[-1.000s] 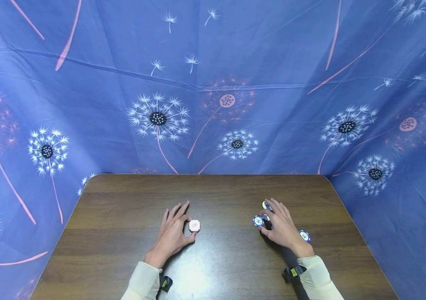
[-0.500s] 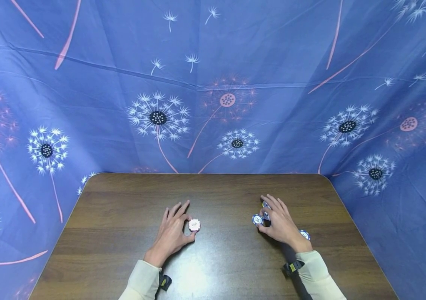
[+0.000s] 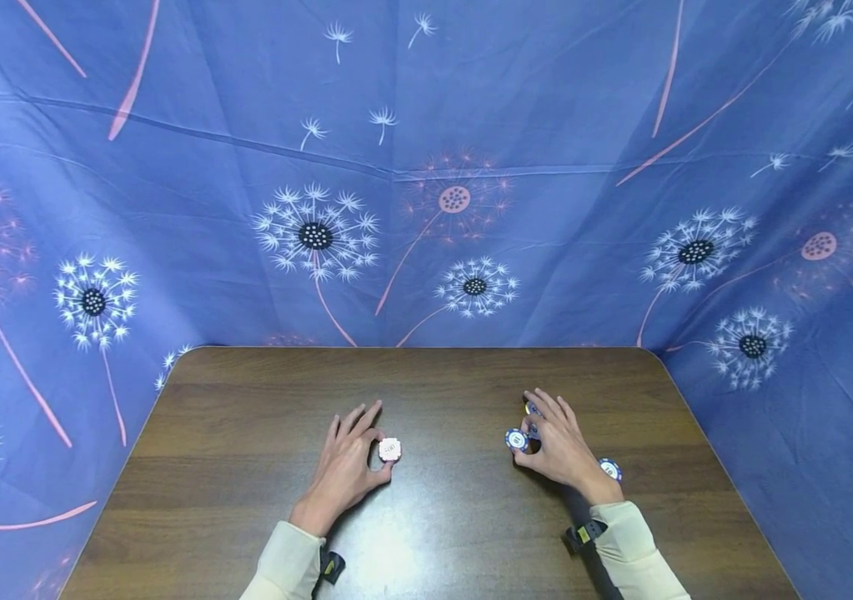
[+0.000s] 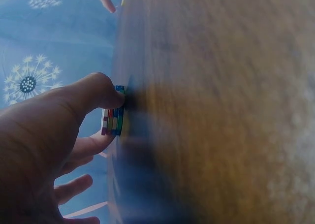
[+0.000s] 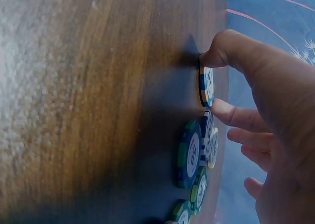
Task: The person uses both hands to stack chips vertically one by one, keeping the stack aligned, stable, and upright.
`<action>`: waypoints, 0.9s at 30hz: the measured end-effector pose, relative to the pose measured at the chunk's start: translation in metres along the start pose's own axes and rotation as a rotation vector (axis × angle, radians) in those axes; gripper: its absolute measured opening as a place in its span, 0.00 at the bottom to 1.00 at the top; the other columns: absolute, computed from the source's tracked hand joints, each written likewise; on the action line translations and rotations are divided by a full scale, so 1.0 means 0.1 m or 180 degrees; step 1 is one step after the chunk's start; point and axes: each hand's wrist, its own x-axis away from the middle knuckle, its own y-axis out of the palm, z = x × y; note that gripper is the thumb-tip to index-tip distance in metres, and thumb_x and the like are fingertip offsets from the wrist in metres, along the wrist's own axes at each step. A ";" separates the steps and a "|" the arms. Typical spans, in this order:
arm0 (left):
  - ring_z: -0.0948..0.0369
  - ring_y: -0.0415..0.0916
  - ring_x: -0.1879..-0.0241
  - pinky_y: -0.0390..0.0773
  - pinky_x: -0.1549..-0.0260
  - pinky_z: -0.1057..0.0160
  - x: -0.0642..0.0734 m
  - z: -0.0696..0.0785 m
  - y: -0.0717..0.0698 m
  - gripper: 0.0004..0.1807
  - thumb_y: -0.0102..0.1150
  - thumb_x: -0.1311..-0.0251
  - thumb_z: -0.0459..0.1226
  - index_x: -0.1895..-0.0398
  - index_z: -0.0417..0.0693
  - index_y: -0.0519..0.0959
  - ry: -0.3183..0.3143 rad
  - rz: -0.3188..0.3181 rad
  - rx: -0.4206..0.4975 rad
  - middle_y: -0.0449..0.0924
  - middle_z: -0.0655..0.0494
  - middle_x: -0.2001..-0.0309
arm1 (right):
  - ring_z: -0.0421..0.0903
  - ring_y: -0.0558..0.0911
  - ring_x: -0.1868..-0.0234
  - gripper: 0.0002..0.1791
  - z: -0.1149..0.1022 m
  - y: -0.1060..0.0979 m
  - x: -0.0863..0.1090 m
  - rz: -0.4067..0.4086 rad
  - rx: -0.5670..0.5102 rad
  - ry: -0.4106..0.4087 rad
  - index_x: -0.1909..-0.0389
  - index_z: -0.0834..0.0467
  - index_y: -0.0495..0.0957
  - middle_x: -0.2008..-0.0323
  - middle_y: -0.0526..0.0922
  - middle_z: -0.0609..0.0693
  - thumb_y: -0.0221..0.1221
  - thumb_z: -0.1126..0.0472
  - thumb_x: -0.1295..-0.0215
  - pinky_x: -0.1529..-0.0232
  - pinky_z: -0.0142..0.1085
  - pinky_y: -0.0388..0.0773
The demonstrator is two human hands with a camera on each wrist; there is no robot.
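Note:
My left hand pinches a short stack of poker chips between thumb and index finger, the top chip whitish. Edge on in the left wrist view, the stack shows layers of several colors, with a blue-green one nearest the table. My right hand pinches a blue-and-white poker chip by its rim, close over the table. Below and behind its fingers lie more chips, partly hidden in the head view. The right wrist view shows a dark green-and-blue chip and a green chip among them.
A blue-and-white chip lies beside my right wrist. The brown wooden table has rounded far corners. A blue dandelion-print cloth hangs along its back and sides.
My right hand has shifted slightly away from me, and its pinched chip has moved a little with it. The left hand and its stack are practically still.

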 end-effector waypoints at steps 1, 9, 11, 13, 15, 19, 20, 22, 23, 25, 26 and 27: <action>0.42 0.68 0.25 0.63 0.28 0.27 0.00 0.00 0.00 0.19 0.82 0.51 0.46 0.60 0.47 0.88 0.0020 0.0021 -0.0008 0.72 0.48 0.23 | 0.72 0.70 0.27 0.18 0.00 0.00 0.00 0.0019 0.0007 -0.0009 0.74 0.52 0.75 0.31 0.76 0.70 0.77 0.56 0.57 0.29 0.73 0.60; 0.41 0.68 0.25 0.64 0.29 0.27 0.01 -0.01 0.01 0.20 0.82 0.51 0.46 0.58 0.46 0.89 0.0066 0.0084 -0.0006 0.72 0.47 0.23 | 0.69 0.70 0.25 0.17 0.02 0.02 -0.01 -0.0022 0.0112 0.0021 0.74 0.50 0.77 0.29 0.76 0.65 0.77 0.52 0.56 0.27 0.71 0.60; 0.41 0.68 0.25 0.64 0.29 0.27 0.01 -0.01 0.01 0.20 0.82 0.52 0.46 0.58 0.46 0.89 0.0065 0.0087 -0.0006 0.72 0.47 0.23 | 0.69 0.70 0.25 0.17 0.02 0.03 -0.01 -0.0038 0.0126 0.0036 0.74 0.49 0.77 0.28 0.76 0.64 0.77 0.51 0.56 0.27 0.70 0.61; 0.41 0.68 0.25 0.64 0.30 0.27 0.01 -0.01 0.02 0.21 0.82 0.52 0.46 0.58 0.46 0.89 0.0067 0.0091 -0.0001 0.73 0.47 0.24 | 0.69 0.70 0.25 0.17 0.02 0.04 -0.01 -0.0040 0.0143 0.0049 0.74 0.49 0.78 0.28 0.76 0.64 0.77 0.51 0.56 0.28 0.71 0.62; 0.41 0.69 0.25 0.64 0.30 0.26 0.01 -0.01 0.02 0.21 0.82 0.52 0.46 0.58 0.46 0.89 0.0063 0.0093 0.0008 0.73 0.46 0.24 | 0.69 0.70 0.25 0.17 0.02 0.04 -0.01 -0.0051 0.0140 0.0068 0.74 0.49 0.78 0.28 0.76 0.64 0.78 0.50 0.56 0.28 0.71 0.63; 0.41 0.69 0.25 0.64 0.29 0.26 0.02 -0.02 0.01 0.20 0.82 0.52 0.46 0.58 0.46 0.88 0.0044 0.0088 0.0029 0.73 0.46 0.24 | 0.68 0.70 0.24 0.17 -0.01 0.05 -0.02 -0.0086 0.0105 0.0061 0.73 0.49 0.79 0.28 0.76 0.64 0.78 0.50 0.55 0.29 0.71 0.64; 0.41 0.69 0.25 0.63 0.29 0.26 0.02 -0.02 0.01 0.20 0.82 0.52 0.46 0.58 0.47 0.88 0.0038 0.0083 0.0027 0.72 0.46 0.24 | 0.68 0.70 0.24 0.17 -0.03 0.05 -0.02 -0.0091 0.0098 0.0052 0.73 0.50 0.79 0.28 0.76 0.64 0.78 0.49 0.55 0.29 0.71 0.64; 0.40 0.69 0.25 0.63 0.29 0.26 0.02 -0.02 0.01 0.20 0.82 0.52 0.46 0.58 0.47 0.88 0.0026 0.0071 0.0027 0.72 0.46 0.23 | 0.68 0.70 0.24 0.17 -0.05 0.05 -0.04 -0.0078 0.0104 0.0020 0.72 0.51 0.80 0.28 0.76 0.65 0.77 0.49 0.55 0.29 0.70 0.65; 0.41 0.68 0.25 0.63 0.29 0.27 0.02 -0.02 0.01 0.20 0.82 0.52 0.46 0.59 0.47 0.88 0.0018 0.0063 0.0027 0.72 0.47 0.23 | 0.68 0.70 0.24 0.17 -0.06 0.05 -0.04 -0.0072 0.0112 0.0011 0.72 0.51 0.80 0.28 0.76 0.64 0.77 0.48 0.55 0.28 0.70 0.65; 0.41 0.68 0.25 0.63 0.28 0.27 0.01 -0.01 0.01 0.20 0.82 0.52 0.46 0.59 0.48 0.88 -0.0003 0.0048 0.0029 0.72 0.47 0.23 | 0.67 0.70 0.24 0.18 -0.09 0.04 -0.07 -0.0059 0.0103 0.0004 0.72 0.51 0.81 0.27 0.76 0.64 0.77 0.48 0.56 0.28 0.69 0.64; 0.41 0.68 0.25 0.63 0.28 0.27 0.01 -0.01 0.01 0.19 0.82 0.52 0.46 0.59 0.48 0.88 -0.0012 0.0042 0.0029 0.72 0.47 0.23 | 0.67 0.70 0.24 0.18 -0.10 0.04 -0.08 -0.0065 0.0082 0.0013 0.71 0.51 0.81 0.27 0.76 0.64 0.77 0.48 0.56 0.27 0.69 0.64; 0.41 0.68 0.25 0.63 0.28 0.27 0.01 -0.01 0.01 0.19 0.82 0.52 0.46 0.59 0.48 0.88 -0.0019 0.0038 0.0031 0.72 0.47 0.23 | 0.67 0.69 0.23 0.18 -0.12 0.04 -0.09 -0.0072 0.0062 0.0021 0.71 0.51 0.80 0.27 0.76 0.63 0.77 0.48 0.56 0.27 0.68 0.63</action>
